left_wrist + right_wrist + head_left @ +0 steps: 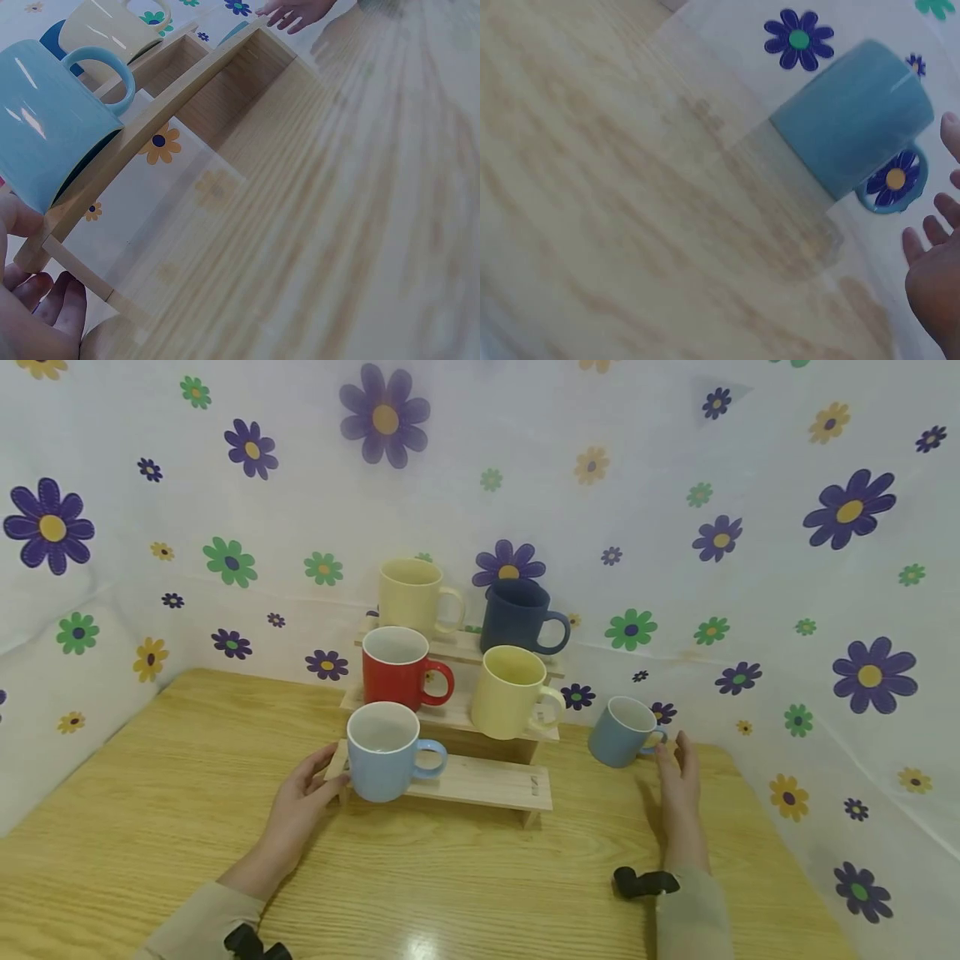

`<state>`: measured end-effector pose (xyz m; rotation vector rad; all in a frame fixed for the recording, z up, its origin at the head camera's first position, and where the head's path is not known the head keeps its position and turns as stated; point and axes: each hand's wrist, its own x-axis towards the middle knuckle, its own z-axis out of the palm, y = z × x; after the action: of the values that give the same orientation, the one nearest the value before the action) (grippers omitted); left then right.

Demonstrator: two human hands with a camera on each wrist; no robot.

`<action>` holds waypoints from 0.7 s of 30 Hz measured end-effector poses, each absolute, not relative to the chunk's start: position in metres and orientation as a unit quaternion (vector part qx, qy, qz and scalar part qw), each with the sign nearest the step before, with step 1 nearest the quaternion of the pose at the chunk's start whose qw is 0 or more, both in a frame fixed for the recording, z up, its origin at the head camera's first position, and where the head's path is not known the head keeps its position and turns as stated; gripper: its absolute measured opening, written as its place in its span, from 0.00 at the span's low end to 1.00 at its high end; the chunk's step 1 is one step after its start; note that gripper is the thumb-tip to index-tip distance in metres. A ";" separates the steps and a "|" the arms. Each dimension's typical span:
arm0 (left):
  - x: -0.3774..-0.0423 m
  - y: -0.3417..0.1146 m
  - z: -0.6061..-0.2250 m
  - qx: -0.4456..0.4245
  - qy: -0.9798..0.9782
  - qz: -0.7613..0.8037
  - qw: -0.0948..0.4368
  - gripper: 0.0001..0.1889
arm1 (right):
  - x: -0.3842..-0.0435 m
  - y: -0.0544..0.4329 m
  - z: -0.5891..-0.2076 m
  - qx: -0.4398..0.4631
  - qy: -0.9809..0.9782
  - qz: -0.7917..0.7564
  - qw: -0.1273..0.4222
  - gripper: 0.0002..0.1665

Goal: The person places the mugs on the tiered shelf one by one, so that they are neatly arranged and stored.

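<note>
A three-tier wooden stand [480, 782] holds several mugs. With its thumb on top and fingers curled below, my left hand [296, 806] grips the left end of the lowest tier, beside a light blue mug [382, 752]. In the left wrist view that mug [52, 120] stands right above the thumb. At the right, a grey-blue mug [621, 733] stands on the table, its handle turned toward my right hand [678, 785]. The fingers of that hand are extended and hold nothing; in the right wrist view a gap shows between them and the mug [859, 120].
On the middle tier stand a red mug [393, 681] and a yellow mug [510, 693]. Another yellow mug [411, 597] and a dark blue mug [514, 617] are on the top tier. Behind the wooden table [225, 735] hangs a flower-patterned cloth [660, 427].
</note>
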<state>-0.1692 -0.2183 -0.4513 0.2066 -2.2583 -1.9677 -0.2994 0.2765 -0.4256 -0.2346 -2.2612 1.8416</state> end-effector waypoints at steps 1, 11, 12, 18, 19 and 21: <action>-0.170 -0.218 -0.451 0.068 -0.751 -0.653 0.069 0.34 | -0.301 0.278 -0.429 -0.072 -0.762 0.632 0.119 0.41; -0.171 -0.218 -0.447 0.077 -0.746 -0.659 0.056 0.34 | -0.319 0.284 -0.444 -0.035 -0.772 0.608 0.183 0.38; -0.171 -0.218 -0.447 0.076 -0.745 -0.660 0.057 0.34 | -0.320 0.284 -0.444 -0.030 -0.775 0.603 0.187 0.37; -0.169 -0.216 -0.449 0.074 -0.743 -0.662 0.060 0.33 | -0.325 0.284 -0.444 -0.016 -0.788 0.591 0.172 0.36; -0.169 -0.216 -0.449 0.073 -0.743 -0.662 0.061 0.33 | -0.325 0.284 -0.444 -0.017 -0.791 0.588 0.166 0.36; -0.169 -0.216 -0.450 0.074 -0.744 -0.662 0.063 0.33 | -0.326 0.284 -0.444 -0.010 -0.795 0.584 0.161 0.36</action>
<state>-0.1693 -0.2159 -0.4495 0.2224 -2.2473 -1.9998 -0.3257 0.2838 -0.4438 -0.0297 -2.2715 1.6691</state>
